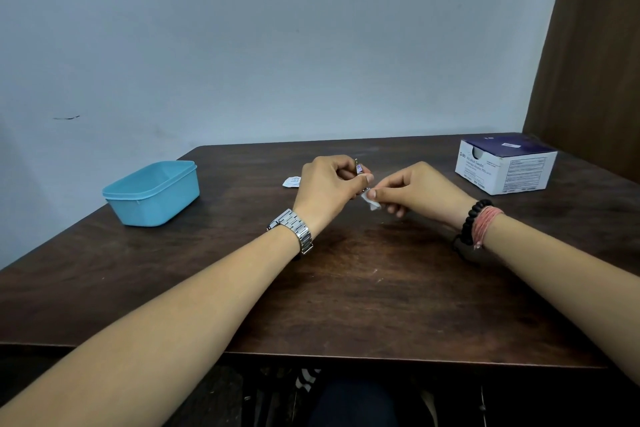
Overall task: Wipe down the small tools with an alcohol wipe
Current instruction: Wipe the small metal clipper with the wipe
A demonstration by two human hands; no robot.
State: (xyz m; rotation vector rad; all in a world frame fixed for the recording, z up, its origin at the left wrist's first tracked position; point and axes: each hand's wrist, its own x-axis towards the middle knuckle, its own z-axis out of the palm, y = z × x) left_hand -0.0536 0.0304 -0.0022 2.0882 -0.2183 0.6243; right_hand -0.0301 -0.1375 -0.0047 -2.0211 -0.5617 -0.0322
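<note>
At the far left of the dark wooden bench sits a light blue plastic tub, uncovered and well apart from the hands. Right of it, near the middle of the bench, a small torn white sachet lies flat, just left of the left hand. The left hand, with a metal watch on its wrist, is curled in a grip around a small metal tool, whose tip pokes up above the fingers; what kind of tool it is cannot be told. Touching it on the right, the right hand pinches a crumpled white alcohol wipe between thumb and fingers, the wipe pressed to the tool's lower part. That wrist wears a black bead bracelet and pink thread. At the far right stands a white and navy swab box.
</note>
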